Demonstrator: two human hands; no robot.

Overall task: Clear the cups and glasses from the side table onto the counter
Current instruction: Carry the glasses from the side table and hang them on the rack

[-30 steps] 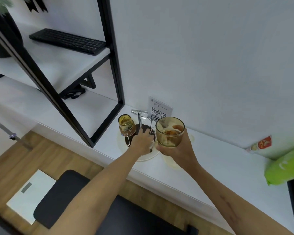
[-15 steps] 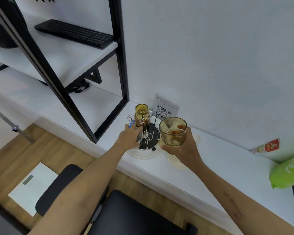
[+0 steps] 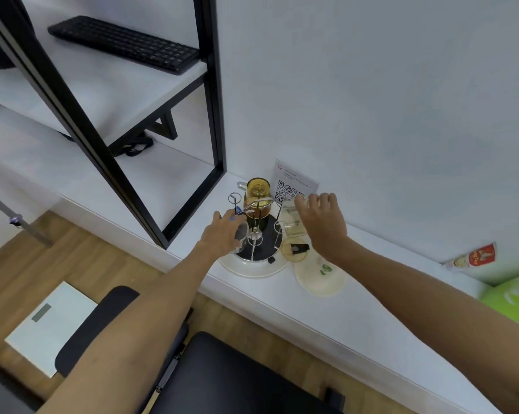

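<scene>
A wire cup rack (image 3: 259,234) with a black round base stands on a white round tray (image 3: 252,271) on the white counter (image 3: 357,312). An amber glass (image 3: 256,191) hangs upside down on a far peg. My left hand (image 3: 222,234) is at the rack's left side, its fingers wrapped around a small clear glass (image 3: 242,234). My right hand (image 3: 322,224) is at the rack's right side, fingers curled over a pale tinted glass (image 3: 291,216) that sits tilted among the right pegs. Its thumb is hidden.
A small round coaster (image 3: 295,249) with a black piece and a larger white disc (image 3: 319,277) lie right of the tray. A QR card (image 3: 292,182) leans on the wall. A black-framed shelf (image 3: 213,115) holds a keyboard (image 3: 126,43). A black chair (image 3: 222,375) is below.
My right hand has carried the tinted glass from in front of me down into the rack's right side. My left hand has shifted left onto the small clear glass.
</scene>
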